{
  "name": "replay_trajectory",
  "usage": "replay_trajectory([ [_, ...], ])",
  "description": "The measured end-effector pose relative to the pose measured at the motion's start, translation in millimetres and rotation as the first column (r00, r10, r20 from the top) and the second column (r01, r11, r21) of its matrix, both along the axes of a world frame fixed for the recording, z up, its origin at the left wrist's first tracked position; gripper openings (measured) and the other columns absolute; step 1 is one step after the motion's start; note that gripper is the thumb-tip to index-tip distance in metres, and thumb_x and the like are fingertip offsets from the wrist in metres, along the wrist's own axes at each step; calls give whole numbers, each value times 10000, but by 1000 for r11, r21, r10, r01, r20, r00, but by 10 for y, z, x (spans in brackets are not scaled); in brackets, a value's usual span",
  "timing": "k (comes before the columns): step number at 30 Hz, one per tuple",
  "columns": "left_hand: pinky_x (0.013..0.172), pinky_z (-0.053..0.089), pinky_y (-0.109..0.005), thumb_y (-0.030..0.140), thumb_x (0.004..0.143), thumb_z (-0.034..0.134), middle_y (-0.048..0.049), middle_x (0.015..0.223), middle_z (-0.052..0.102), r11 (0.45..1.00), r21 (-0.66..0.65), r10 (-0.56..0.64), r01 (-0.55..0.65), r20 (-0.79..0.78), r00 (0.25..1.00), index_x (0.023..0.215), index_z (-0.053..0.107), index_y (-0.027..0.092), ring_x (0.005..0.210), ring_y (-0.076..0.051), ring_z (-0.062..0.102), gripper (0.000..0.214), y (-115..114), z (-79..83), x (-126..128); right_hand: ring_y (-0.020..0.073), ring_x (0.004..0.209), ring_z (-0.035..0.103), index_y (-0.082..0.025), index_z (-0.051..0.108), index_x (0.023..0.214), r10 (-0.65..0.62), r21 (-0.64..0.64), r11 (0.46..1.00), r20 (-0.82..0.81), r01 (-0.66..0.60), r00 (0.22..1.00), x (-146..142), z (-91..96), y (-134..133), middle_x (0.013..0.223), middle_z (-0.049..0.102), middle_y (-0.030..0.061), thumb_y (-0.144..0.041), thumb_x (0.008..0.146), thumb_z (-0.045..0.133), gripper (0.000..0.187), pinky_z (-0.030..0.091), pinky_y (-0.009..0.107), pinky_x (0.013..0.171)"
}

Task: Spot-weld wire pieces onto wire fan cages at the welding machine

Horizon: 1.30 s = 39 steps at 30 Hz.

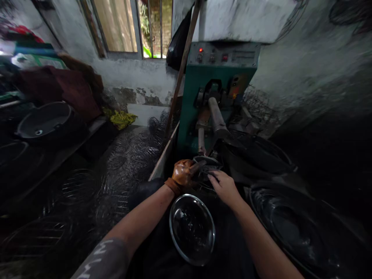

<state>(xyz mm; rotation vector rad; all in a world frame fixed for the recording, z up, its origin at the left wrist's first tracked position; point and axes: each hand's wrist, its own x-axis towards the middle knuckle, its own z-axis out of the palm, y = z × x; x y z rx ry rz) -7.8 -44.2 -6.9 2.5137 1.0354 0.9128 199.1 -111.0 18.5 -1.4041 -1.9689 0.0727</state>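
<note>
My left hand [183,173], in a brown glove, is closed round the edge of a dark round wire part [207,164] lying under the metal arm [217,120] of a green machine [203,89]. My bare right hand [224,186] rests on the same part from the right, fingers curled onto it. A shiny metal-rimmed bowl shape [192,228] lies just below both hands, between my forearms.
Piles of black wire fan guards [122,162] fill the floor at left. Dark round pans [293,221] are stacked at right. A black basin [43,120] sits on a bench at far left. A wooden pole [183,66] leans by the machine, below a barred window [139,27].
</note>
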Motion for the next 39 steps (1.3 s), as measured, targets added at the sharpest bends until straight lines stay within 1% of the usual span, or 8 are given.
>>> replay_trajectory([
  [5,962,526,-473,691,721,657,-112,1224,687,990,129,77,-58,-146,986,1396,625,268,1088,-325,646,797,-26,-22,9,295,950,727,-229,740,889,-7,8,1000,-27,7,1000,-44,-56,45,988,776,113,-323,954,523,245,579,461,876],
  [10,989,525,-484,743,720,634,-110,1240,694,990,99,102,-96,-60,993,1423,597,258,1131,-332,651,855,-30,-28,-16,264,924,738,-238,737,895,67,49,997,-168,-60,983,30,-73,95,976,780,88,-345,958,530,242,587,420,879],
  [13,989,530,-470,715,767,600,-100,1222,705,994,81,73,-71,-28,997,1417,594,251,1102,-309,668,799,-10,-35,-22,261,896,742,-238,742,884,59,38,998,-200,-53,978,41,-79,124,934,782,77,-361,946,547,239,595,406,847],
  [17,972,546,-480,694,768,602,-111,1200,715,985,146,82,-86,35,996,1390,610,211,1098,-318,675,787,-10,-34,-7,255,866,744,-232,750,894,29,44,999,-205,-21,978,9,-59,128,905,783,72,-347,939,546,238,600,392,817],
  [23,980,580,-440,626,781,624,-108,1118,751,972,197,82,-130,232,969,1163,695,176,1068,-280,706,594,-58,71,25,238,822,751,-216,742,851,8,181,983,-213,32,977,-52,-5,100,885,786,73,-332,939,580,217,607,356,800],
  [29,888,624,-423,646,774,649,-107,1031,766,974,145,132,-173,254,958,1045,723,181,949,-274,734,543,-116,209,25,228,731,742,-224,731,784,-28,202,976,-240,78,970,-73,4,127,790,771,55,-376,946,598,258,598,325,709],
  [33,867,620,-419,653,771,637,-102,993,765,961,208,134,-181,224,965,995,741,198,929,-270,731,518,-84,148,47,220,679,722,-222,715,745,-53,188,977,-244,100,968,-69,-11,137,737,750,51,-404,945,596,295,573,314,656],
  [39,863,589,-432,698,734,613,-113,1020,748,957,279,45,-75,111,993,927,754,205,961,-286,712,548,118,-8,44,216,660,701,-225,677,703,-62,172,979,-238,105,969,-57,-49,192,708,728,52,-421,940,593,319,547,317,643],
])
